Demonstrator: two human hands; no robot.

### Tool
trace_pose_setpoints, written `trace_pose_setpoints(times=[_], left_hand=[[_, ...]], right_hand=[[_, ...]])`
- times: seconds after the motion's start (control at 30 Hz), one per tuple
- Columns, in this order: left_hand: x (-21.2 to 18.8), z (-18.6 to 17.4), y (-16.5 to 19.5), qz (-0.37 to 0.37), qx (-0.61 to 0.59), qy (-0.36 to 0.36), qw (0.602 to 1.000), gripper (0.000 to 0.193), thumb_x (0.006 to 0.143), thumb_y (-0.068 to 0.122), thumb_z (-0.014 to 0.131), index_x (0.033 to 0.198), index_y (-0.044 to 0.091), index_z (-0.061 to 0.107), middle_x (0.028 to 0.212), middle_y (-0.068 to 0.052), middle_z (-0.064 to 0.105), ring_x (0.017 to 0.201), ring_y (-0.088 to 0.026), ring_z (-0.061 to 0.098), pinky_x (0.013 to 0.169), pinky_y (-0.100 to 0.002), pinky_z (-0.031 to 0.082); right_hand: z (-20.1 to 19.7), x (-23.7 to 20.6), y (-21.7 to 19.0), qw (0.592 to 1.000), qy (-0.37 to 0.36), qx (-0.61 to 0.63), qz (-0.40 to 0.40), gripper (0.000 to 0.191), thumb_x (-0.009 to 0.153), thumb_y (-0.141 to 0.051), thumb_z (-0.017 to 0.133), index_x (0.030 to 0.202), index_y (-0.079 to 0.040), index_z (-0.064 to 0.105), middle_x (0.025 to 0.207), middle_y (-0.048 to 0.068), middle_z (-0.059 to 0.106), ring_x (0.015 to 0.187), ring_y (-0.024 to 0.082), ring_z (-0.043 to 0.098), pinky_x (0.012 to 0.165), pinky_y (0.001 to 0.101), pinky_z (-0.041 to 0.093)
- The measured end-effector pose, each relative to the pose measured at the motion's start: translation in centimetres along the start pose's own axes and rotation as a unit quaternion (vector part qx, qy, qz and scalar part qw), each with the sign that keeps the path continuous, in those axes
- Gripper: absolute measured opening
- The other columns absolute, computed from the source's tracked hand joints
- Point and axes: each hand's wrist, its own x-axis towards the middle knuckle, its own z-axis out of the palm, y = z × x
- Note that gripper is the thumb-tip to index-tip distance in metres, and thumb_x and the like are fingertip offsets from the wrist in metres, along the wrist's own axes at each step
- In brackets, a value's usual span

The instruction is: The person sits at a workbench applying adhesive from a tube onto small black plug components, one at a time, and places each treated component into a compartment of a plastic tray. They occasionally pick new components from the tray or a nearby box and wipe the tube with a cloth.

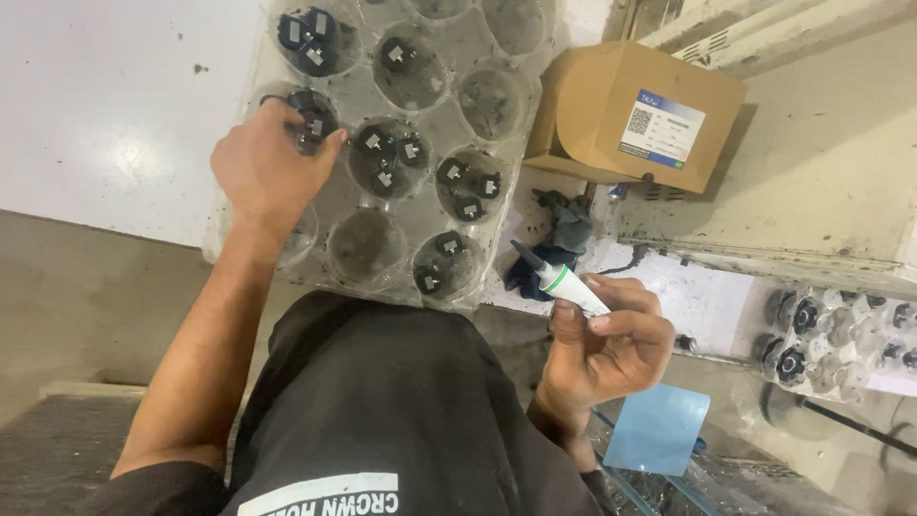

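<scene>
While the fingers (320, 134) of the left hand (263, 167) curl down into one cup of the clear plastic tray (244, 143), they close on a small black part (310, 122) that sits there. The right hand (607, 349) is clenched around a white tube with a dark pointed nozzle (564, 280); the nozzle points toward 10 o'clock, away from the palm.

This tray lies on the white desk (105, 96), and several of its round cups hold more black parts with pale labels (387, 158). At 1 o'clock from the tray stands a brown cardboard box (583, 115) with a white sticker. A dark blue rag (564, 229) lies between the tray and the right hand. At 3 o'clock from the right hand, a second tray with black knobs (841, 334) is seen. A light blue square sheet (659, 430) lies at 5 o'clock from that hand.
</scene>
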Motion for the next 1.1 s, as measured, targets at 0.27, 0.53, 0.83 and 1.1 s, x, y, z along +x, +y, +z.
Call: trace_pose_setpoints(times=[0.27, 0.53, 0.83, 1.1], left_hand=[[1.7, 2.0, -2.5, -0.015, -0.009, -0.064, 0.998, 0.042, 0.078, 0.046, 0.092, 0.089, 0.010, 0.072, 0.076, -0.009, 0.073, 0.071, -0.034, 0.069, 0.064, -0.046, 0.053], [1.0, -3.7, -2.0, -0.048, -0.258, -0.128, 0.956, 0.030, 0.076, 0.015, 0.082, 0.098, 0.005, 0.065, 0.091, -0.007, 0.068, 0.076, -0.020, 0.070, 0.068, -0.034, 0.056], [-2.2, -11.6, 1.5, -0.079, -0.589, -0.184, 0.783, 0.038, 0.083, -0.008, 0.084, 0.113, -0.001, 0.061, 0.109, -0.007, 0.070, 0.095, -0.012, 0.069, 0.077, -0.027, 0.061], [-3.1, -15.9, 4.6, -0.023, -0.585, -0.201, 0.786, 0.041, 0.084, -0.012, 0.080, 0.121, 0.002, 0.072, 0.115, -0.009, 0.075, 0.093, -0.011, 0.075, 0.083, -0.025, 0.065]], right_hand=[[1.9, -2.3, 0.3, 1.000, 0.005, -0.012, 0.002, 0.033, 0.096, 0.002, 0.081, 0.105, -0.008, 0.051, 0.104, 0.015, 0.065, 0.098, 0.019, 0.063, 0.089, 0.0303, 0.054], [5.4, -4.5, -0.5, 0.997, 0.059, 0.013, 0.042, 0.030, 0.098, 0.004, 0.076, 0.109, -0.006, 0.049, 0.104, 0.016, 0.065, 0.098, 0.021, 0.067, 0.088, 0.0299, 0.057], [8.9, -5.5, -1.4, 0.965, 0.019, 0.217, 0.145, 0.036, 0.098, 0.011, 0.070, 0.115, -0.007, 0.044, 0.110, 0.020, 0.065, 0.096, 0.026, 0.070, 0.089, 0.0355, 0.061], [10.1, -5.8, -2.4, 0.996, 0.007, 0.065, -0.068, 0.043, 0.086, 0.008, 0.079, 0.109, -0.010, 0.047, 0.098, 0.017, 0.070, 0.094, 0.031, 0.075, 0.078, 0.0350, 0.064]])
